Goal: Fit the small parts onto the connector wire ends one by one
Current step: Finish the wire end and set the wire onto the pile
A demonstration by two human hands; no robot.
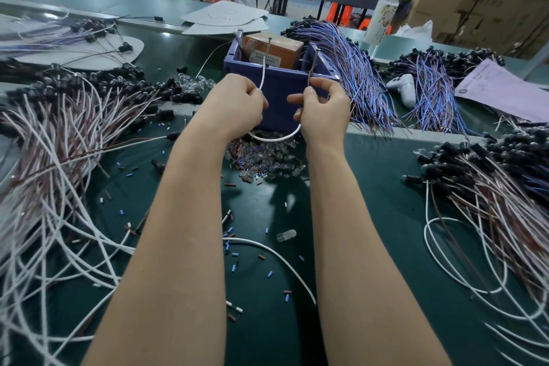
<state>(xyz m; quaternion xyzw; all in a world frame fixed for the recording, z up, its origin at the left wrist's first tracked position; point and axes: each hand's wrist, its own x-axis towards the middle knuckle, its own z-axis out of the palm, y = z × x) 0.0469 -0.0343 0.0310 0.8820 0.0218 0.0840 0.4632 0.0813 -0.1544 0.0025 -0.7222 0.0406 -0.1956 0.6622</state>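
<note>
Head view: left hand (241, 104) pinches the white wire end (263, 74), standing upright; the heap of small parts (264, 157) lies just below, between both hands, neither nearer; right hand (324, 108) pinches the brown wire end (312, 68), likewise upright.

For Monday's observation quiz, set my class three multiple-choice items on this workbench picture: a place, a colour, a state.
1. The brown box sits: A in the blue crate; B on a chair; C on the floor.
2. The wire loop between left hand and right hand is: A green; B white; C yellow.
3. The left hand: A lies flat; B is out of view; C pinches the wire loop.
Answers: 1 A, the crate's walls surround it. 2 B, it hangs white below both hands. 3 C, thumb and fingers close on it.
</note>
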